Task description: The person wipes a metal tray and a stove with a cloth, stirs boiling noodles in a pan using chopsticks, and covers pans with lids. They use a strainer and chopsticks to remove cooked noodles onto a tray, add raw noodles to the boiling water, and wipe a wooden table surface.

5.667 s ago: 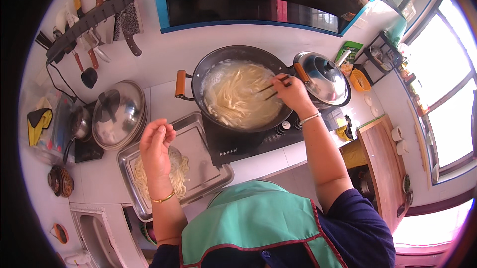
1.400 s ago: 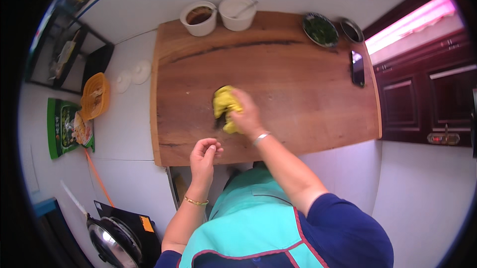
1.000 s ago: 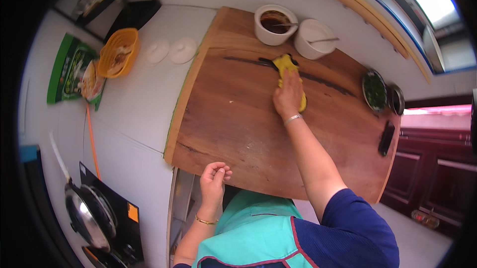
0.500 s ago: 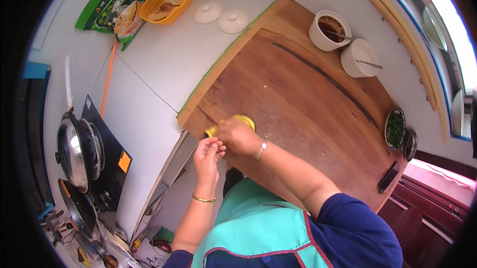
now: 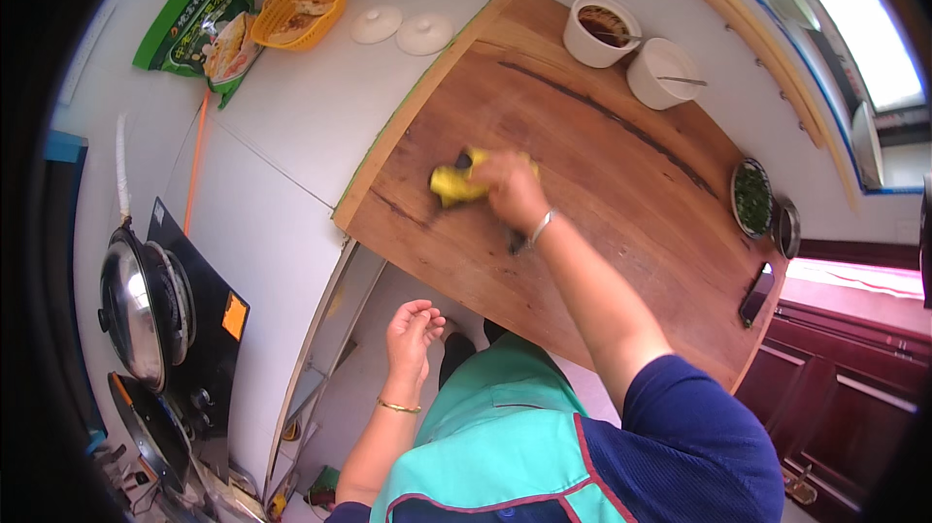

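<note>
My right hand [image 5: 513,191] presses a yellow and dark cloth [image 5: 458,182] onto the big brown wooden board [image 5: 592,203], with its fingers closed over it. The hand and cloth are a little blurred by motion, and part of the cloth is under the palm. My left hand [image 5: 413,329] hangs in the air just off the board's near left edge, fingers curled in toward the thumb. Nothing shows in it.
At the board's far edge stand a white pot of dark sauce [image 5: 600,33] and a white pot with a spoon [image 5: 662,75]. A bowl of chopped greens [image 5: 751,199] and a phone [image 5: 755,295] lie right. A lidded wok [image 5: 136,308] and a yellow basket [image 5: 303,11] are left.
My right hand has swept the cloth away from the near left corner, farther onto the board. My left hand has dropped back toward me, apart from the right. The view has shifted slightly.
</note>
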Demonstrator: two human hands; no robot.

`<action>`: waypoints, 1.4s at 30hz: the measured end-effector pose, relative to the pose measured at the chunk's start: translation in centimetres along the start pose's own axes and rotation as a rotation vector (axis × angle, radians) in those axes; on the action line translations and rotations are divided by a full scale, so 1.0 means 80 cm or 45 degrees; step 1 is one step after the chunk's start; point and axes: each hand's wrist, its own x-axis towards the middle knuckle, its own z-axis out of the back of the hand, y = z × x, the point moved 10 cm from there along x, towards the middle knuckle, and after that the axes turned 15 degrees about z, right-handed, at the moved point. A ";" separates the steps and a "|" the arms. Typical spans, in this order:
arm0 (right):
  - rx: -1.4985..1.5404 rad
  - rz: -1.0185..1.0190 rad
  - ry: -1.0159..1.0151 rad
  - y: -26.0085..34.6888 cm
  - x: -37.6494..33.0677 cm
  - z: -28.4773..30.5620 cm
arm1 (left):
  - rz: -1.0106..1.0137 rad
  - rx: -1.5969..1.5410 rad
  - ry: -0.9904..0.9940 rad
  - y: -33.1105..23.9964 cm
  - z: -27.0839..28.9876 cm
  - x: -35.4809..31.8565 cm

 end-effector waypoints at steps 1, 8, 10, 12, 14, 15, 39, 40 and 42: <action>0.047 -0.058 0.079 0.018 -0.026 -0.008 | 0.063 -0.004 0.006 0.010 0.002 0.004; 0.315 -0.515 -0.294 0.062 -0.103 0.113 | 0.193 0.241 0.308 0.027 -0.038 -0.013; 0.123 -0.605 -0.418 0.007 -0.139 0.182 | 0.238 0.288 0.318 0.041 -0.033 -0.015; -0.352 -0.653 -0.347 -0.011 -0.173 0.202 | 0.304 0.358 0.329 0.052 -0.028 -0.015; -0.707 -0.513 -0.258 0.018 -0.178 0.162 | 0.343 0.406 0.342 0.064 -0.024 -0.012; -0.647 -0.573 -0.156 0.050 -0.170 0.128 | 0.376 0.408 0.340 0.072 -0.014 -0.014; -0.295 -0.640 -0.186 0.231 -0.170 -0.037 | 0.840 0.065 0.755 0.131 -0.063 0.088; -0.081 -0.690 -0.278 0.228 -0.167 -0.039 | 0.716 0.096 0.892 0.122 -0.052 0.092; 0.094 -0.640 -0.411 0.221 -0.149 -0.012 | 0.776 -0.096 1.134 0.101 -0.044 0.083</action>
